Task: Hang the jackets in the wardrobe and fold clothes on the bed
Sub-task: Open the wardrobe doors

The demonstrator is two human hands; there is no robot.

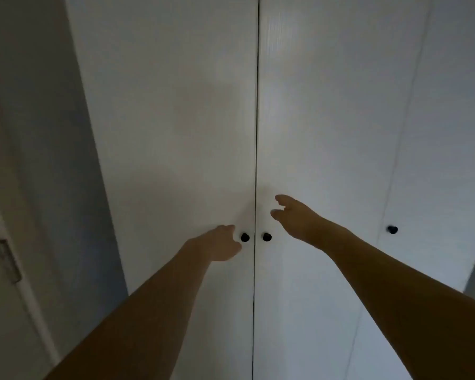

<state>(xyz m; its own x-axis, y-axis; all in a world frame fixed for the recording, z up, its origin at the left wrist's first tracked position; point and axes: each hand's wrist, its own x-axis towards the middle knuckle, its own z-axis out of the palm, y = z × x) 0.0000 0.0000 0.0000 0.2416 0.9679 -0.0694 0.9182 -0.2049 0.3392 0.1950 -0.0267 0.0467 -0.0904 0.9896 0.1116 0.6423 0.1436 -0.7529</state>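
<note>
Reaching with loose fingers, holding nothing, the left hand (222, 244) sits just beside the left knob (245, 237); the right hand (294, 218), fingers spread, hovers above the right knob (267, 237). The wardrobe (176, 119) doors are closed. A third knob (392, 229) lies far right.

Three knobs (245, 237), two hands (222, 244)

I have one view only, from the camera on my head. It faces the closed white wardrobe (176, 133) square on and from close by, so the doors fill almost the whole picture and lean inward with the wide lens. The seam between the two middle doors runs down the centre. My forearms enter from the bottom corners. Left of the wardrobe, a strip of wall (25, 133) shows.
</note>
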